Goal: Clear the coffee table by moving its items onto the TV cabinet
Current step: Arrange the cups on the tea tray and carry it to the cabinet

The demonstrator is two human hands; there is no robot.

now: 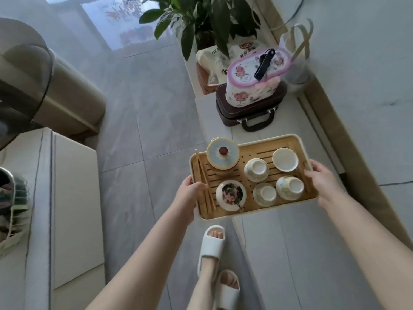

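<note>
A slatted bamboo tea tray [268, 143] is held level over the near edge of the white TV cabinet [290, 238]. My left hand [190, 193] grips its left rim and my right hand [324, 182] grips its right rim. On the tray stand a lidded pot with a red knob [222, 154], a bowl of wet tea leaves [230, 195], several small white cups [256, 170] and bamboo tongs [204, 177] along the left side. The white coffee table [67, 198] is at the left.
On the cabinet behind the tray sit a dark brown case [250, 108] with a floral bag [257, 79] on top, a printed pouch [214, 61] and a potted plant [201, 21]. A fan [20, 74] stands at left. My slippered feet [212, 242] are on the grey floor.
</note>
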